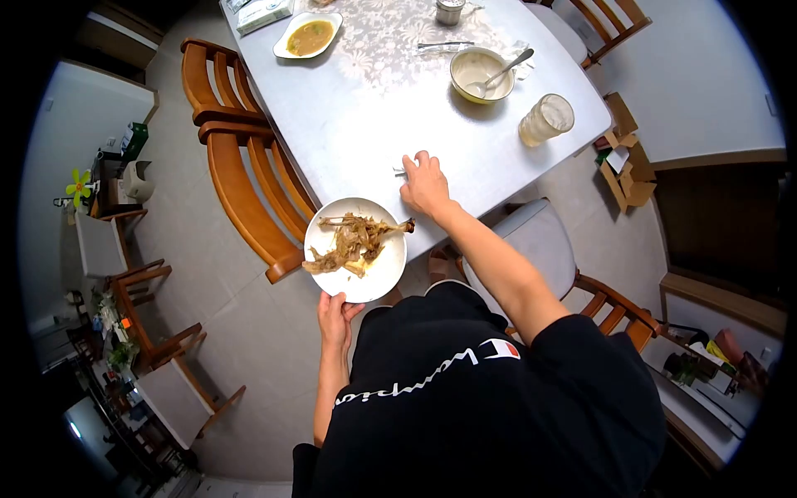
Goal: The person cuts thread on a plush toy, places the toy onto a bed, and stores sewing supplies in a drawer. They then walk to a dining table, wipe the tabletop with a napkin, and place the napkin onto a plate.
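My left hand [334,319] grips the lower rim of a white plate [382,278], held out near the table's front left corner. Meat scraps and bones [353,245] lie on the plate, with one leg bone pointing right. Over the table's near edge, my right hand [425,184] reaches down with its fingers curled at the tabletop. Something small and whitish shows beside its fingertips; what it is I cannot make out.
On the table [357,124] are a bowl [467,65] with a spoon [506,73], a glass [545,121], a soup dish [308,36] and a metal container [449,11]. Wooden chairs [249,191] line the left side; a grey-seated chair [531,249] is at the right. Cardboard boxes [628,170] stand beyond.
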Available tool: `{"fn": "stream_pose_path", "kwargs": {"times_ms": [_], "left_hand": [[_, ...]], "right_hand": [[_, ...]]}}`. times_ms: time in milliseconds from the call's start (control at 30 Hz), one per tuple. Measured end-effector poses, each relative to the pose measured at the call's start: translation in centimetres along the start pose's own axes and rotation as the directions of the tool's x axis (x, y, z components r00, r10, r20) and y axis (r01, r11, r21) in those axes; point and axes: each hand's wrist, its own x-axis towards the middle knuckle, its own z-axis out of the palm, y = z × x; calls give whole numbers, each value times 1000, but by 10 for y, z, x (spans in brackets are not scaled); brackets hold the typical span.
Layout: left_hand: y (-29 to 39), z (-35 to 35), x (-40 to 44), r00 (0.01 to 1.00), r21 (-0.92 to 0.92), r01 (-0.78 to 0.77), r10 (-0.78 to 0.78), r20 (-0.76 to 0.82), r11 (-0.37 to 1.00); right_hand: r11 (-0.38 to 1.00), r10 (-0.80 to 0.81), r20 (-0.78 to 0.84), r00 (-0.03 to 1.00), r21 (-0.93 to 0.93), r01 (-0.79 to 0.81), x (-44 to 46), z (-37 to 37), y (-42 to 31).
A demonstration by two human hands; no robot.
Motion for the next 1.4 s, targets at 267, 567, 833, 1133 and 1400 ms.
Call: {"fn": "stream_pose_path", "kwargs": {"times_ms": [267,567,833,1133,1400], "left_hand": [[0,-4,1,1000,8,-3,3,14,1000],[4,2,-4,1000,27,1,-1,-19,1000],[9,-7,6,999,72,6,-10,52,997],[29,-3,21,981,125,-21,-4,196,992],[53,16,64,962,163,-39,-7,274,986]], "right_hand": [[958,-288,293,912,85,275,-14,8,11],[928,351,-234,907,216,-303,60,-18,94],[997,54,-15,998,53,-54,30,1,26],[969,-247,265,932,63,239,-56,-7,19],[994,-57,215,975,102,36,-106,-24,29]]}}
